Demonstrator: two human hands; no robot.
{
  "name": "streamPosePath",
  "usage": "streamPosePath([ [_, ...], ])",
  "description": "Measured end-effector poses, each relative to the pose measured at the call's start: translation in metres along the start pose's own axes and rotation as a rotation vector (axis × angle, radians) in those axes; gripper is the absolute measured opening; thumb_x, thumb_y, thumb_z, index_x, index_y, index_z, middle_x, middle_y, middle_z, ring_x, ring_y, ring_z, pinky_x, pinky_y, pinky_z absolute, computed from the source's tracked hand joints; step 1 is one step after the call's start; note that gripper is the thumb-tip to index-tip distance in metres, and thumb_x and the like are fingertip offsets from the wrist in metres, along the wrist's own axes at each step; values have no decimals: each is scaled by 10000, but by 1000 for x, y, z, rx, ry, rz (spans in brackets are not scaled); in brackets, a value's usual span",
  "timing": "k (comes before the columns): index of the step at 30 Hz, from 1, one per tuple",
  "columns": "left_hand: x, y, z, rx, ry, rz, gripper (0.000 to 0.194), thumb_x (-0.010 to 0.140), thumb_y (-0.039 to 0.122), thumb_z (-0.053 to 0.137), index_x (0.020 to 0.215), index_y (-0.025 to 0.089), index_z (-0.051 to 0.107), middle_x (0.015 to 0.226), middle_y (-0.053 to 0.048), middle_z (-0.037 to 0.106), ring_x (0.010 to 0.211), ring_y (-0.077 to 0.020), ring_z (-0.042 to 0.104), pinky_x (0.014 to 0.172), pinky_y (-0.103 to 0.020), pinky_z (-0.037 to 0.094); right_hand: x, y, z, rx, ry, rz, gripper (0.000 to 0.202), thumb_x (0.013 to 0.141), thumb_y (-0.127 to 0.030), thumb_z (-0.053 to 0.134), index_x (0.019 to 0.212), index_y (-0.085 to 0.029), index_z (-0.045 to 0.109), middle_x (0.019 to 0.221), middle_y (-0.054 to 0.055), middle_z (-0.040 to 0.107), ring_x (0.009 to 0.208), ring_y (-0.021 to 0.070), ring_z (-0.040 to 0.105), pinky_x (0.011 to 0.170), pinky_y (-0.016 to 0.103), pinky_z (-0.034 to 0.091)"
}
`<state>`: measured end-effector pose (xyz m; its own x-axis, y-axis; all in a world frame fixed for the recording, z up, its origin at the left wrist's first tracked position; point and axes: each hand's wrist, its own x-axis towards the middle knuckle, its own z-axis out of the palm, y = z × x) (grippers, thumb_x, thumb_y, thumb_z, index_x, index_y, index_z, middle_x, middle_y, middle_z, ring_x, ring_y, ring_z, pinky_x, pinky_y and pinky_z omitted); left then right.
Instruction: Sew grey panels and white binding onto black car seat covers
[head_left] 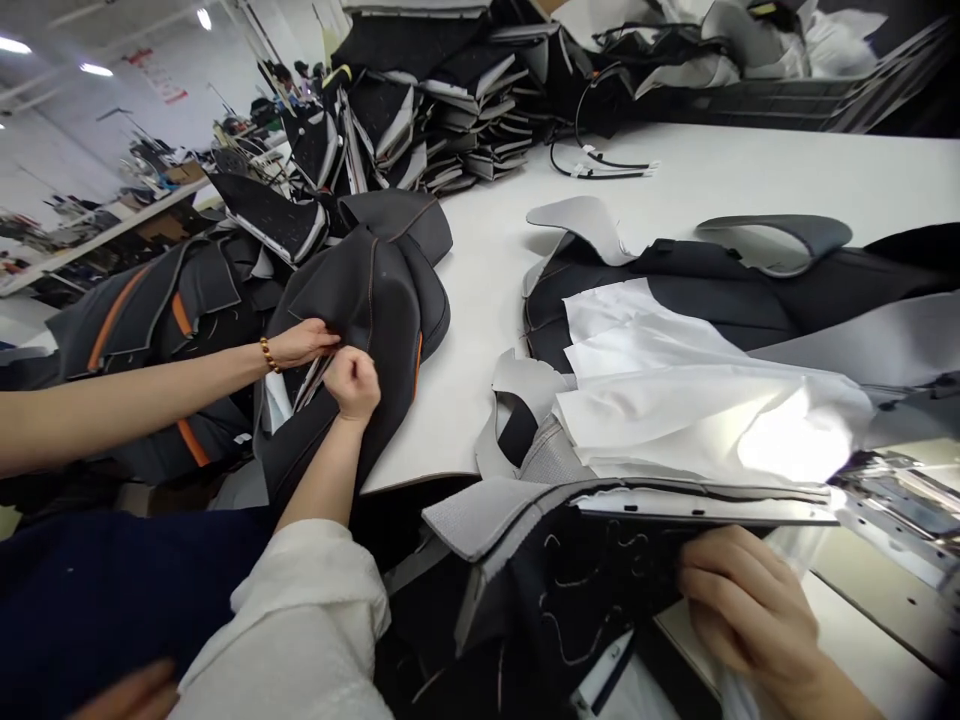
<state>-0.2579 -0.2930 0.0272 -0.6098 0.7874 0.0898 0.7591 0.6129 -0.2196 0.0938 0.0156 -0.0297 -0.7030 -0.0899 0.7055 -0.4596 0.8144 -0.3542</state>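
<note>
Over on the left, my left hand (352, 385) is right up against the dark seat cover (375, 290), the arm reaching out of a rolled cream sleeve (307, 600). The fingers are balled into a fist at the cover's near side; whether they pinch anything, I can't tell from here. Just beside my knuckles, a co-worker's hand (304, 343) with a beaded bracelet (268, 355) comes in from the left, fingertips at the same spot. The cover is at the left end of the white desk (480, 300), orange piping (418, 365) running down its right side.

Now to the lower right: my right hand (750, 600) has its fingers curled narrow on the black panel (585, 560), holding it toward its right end, below a pale slotted strip (637, 501). That panel is at the near side of the desk, pale thread tails (574, 661) looping across it, and a white pointed tool (606, 670) shows tilted beneath them.

Behind it, a crumpled white sheet (675, 380) spreads over another dark cover (697, 285), glaring brightly near the sewing machine (911, 500) at far right. Farther back, black cables (604, 172) lie near a stack of dark panels (480, 120). Bottom left, a blurred hand (127, 697), not mine, shows against navy cloth (135, 590).
</note>
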Motion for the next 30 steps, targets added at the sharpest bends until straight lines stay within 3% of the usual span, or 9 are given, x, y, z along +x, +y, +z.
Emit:
streamPosePath([
  [3, 3, 52, 8, 15, 28, 58, 286, 888, 237, 351, 810, 242, 627, 778, -78, 652, 812, -224, 627, 750, -454, 494, 1, -3, 5, -15, 20, 12, 208, 809, -29, 383, 800, -198, 504, 735, 56, 514, 657, 169, 469, 544, 308, 402],
  [6, 5, 92, 0, -18, -17, 340, 263, 898, 262, 371, 822, 283, 621, 755, -43, 653, 799, -180, 617, 752, -384, 501, 3, -7, 7, -18, 39, 28, 208, 801, -26, 379, 797, -202, 489, 731, 50, 509, 648, 164, 461, 552, 303, 396],
  [9, 8, 120, -7, -18, -58, 554, 274, 916, 248, 345, 870, 287, 612, 796, -45, 659, 818, -147, 603, 751, -324, 487, 3, -8, 7, -39, 55, 36, 226, 770, 0, 391, 794, -206, 479, 733, 47, 508, 640, 161, 454, 555, 296, 383],
  [12, 10, 140, 7, -161, -48, 558, 233, 894, 219, 387, 819, 255, 605, 777, -45, 653, 760, -137, 590, 712, -289, 466, 3, -8, 7, -41, 58, 43, 241, 753, 18, 400, 792, -205, 482, 740, 44, 518, 646, 161, 464, 569, 291, 380],
  [15, 11, 152, 34, -420, 64, 417, 247, 873, 209, 385, 704, 196, 564, 655, -45, 602, 644, -133, 555, 622, -265, 438, 3, -7, 7, -24, 82, 26, 235, 747, 19, 402, 780, -195, 492, 740, 39, 516, 636, 155, 460, 567, 280, 370],
  [18, 13, 156, 52, -507, 152, 291, 276, 885, 207, 337, 689, 174, 529, 627, -41, 560, 593, -124, 521, 584, -250, 411, 3, -6, 7, -14, 90, 15, 227, 757, 13, 397, 767, -187, 503, 739, 34, 511, 627, 151, 457, 565, 274, 368],
  [30, 19, 155, 53, -644, 246, 243, 202, 837, 205, 420, 644, 188, 478, 595, 14, 526, 556, -99, 478, 558, -220, 361, -8, 2, 5, -89, 37, -13, 268, 723, 59, 471, 787, -188, 551, 765, 58, 541, 656, 163, 531, 544, 293, 442],
])
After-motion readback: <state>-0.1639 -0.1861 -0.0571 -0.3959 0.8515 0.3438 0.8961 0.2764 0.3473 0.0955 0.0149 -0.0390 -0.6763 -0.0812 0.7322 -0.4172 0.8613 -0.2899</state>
